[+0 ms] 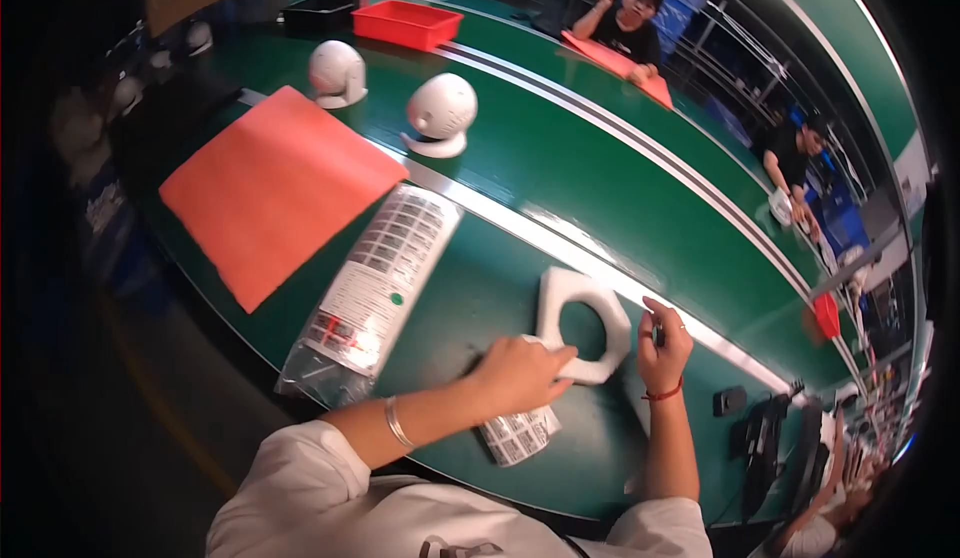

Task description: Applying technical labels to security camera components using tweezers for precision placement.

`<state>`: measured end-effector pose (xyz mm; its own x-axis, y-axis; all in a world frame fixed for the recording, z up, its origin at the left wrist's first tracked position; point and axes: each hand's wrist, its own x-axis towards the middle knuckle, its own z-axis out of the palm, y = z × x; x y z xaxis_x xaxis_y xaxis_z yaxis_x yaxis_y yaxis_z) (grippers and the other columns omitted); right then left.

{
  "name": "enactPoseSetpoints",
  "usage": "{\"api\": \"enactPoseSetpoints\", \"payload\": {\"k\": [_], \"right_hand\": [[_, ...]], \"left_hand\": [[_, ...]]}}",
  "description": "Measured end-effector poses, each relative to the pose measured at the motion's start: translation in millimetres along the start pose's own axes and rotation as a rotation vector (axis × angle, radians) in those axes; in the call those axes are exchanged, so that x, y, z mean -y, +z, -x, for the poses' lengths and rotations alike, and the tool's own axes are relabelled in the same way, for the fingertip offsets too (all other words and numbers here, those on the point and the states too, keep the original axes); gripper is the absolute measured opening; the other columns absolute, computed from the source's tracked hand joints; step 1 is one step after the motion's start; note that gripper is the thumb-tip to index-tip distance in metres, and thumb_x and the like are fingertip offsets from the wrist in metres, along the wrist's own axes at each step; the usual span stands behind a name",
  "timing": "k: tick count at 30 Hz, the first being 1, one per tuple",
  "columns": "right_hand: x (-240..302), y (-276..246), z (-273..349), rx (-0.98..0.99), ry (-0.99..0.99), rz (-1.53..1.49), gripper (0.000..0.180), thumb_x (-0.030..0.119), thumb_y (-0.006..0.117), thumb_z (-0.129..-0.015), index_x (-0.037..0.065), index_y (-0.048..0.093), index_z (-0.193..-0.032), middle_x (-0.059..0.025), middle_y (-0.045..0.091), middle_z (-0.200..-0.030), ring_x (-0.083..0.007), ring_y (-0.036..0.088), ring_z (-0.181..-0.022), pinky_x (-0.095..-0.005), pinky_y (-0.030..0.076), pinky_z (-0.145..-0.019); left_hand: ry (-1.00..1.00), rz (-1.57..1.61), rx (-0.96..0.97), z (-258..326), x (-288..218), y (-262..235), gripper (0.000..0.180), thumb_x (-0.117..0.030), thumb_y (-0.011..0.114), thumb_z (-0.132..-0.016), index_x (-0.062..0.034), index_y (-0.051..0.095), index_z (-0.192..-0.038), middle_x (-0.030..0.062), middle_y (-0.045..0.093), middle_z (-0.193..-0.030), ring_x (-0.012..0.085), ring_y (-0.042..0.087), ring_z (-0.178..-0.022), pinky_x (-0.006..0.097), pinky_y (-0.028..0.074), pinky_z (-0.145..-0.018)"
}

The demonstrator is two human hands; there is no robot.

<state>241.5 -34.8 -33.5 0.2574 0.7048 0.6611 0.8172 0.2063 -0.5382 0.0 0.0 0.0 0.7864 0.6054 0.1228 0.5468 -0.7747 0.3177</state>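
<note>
White angular foam-like ring [617,332], large round opening, flat on green tabletop [475,293], lower left partly covered, small white sheet of dark-printed labels [518,440] nearer front edge, upper part hidden.

A green workbench [450,308] carries an orange sheet [280,193], a clear-wrapped printed pack [385,273] just beside it, a white ring-shaped block [617,333] and, nearer the front edge, a partly covered printed piece [520,438]; past a pale strip [555,243] stand two white rounded devices [445,108], a red tray [395,30] and a black tray [318,13], while a small black box [730,401] lies toward the right
</note>
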Motion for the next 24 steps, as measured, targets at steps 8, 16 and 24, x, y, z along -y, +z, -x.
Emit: {"api": "enactPoseSetpoints", "payload": {"k": [8, 16, 24], "right_hand": [[52, 82, -136, 0.639, -0.531, 0.266, 0.03, 0.026, 0.062, -0.088, 0.02, 0.064, -0.117, -0.0118, 0.069, -0.082, -0.0301, 0.068, -0.071, -0.0415, 0.053, -0.061], [54, 218, -175, 0.848, -0.276, 0.552, 0.049, 0.026, 0.052, -0.087, 0.028, 0.049, -0.136, -0.0168, 0.071, -0.094, -0.0365, 0.069, -0.084, -0.0459, 0.055, -0.072], [37, 220, -190, 0.702, -0.302, 0.647, 0.024, 0.025, 0.056, -0.087, 0.011, 0.058, -0.106, -0.0143, 0.071, -0.096, -0.0346, 0.069, -0.085, -0.0463, 0.056, -0.071]], "left_hand": [[-0.079, 0.095, -0.244, -30, -53, 32, 0.044, -0.013, 0.058, -0.08, -0.0092, 0.061, -0.124, 0.0127, 0.067, -0.064, 0.0296, 0.068, -0.056, 0.042, 0.053, -0.047], [0.019, 0.158, -0.211, -40, -54, 46, 0.032, -0.015, 0.059, -0.081, -0.0073, 0.063, -0.111, 0.0129, 0.067, -0.065, 0.0307, 0.068, -0.057, 0.043, 0.055, -0.051], [-0.007, 0.224, -0.221, -38, -50, 45, 0.039, -0.013, 0.06, -0.08, -0.0093, 0.065, -0.118, 0.012, 0.068, -0.069, 0.0312, 0.068, -0.058, 0.042, 0.055, -0.049]]}}
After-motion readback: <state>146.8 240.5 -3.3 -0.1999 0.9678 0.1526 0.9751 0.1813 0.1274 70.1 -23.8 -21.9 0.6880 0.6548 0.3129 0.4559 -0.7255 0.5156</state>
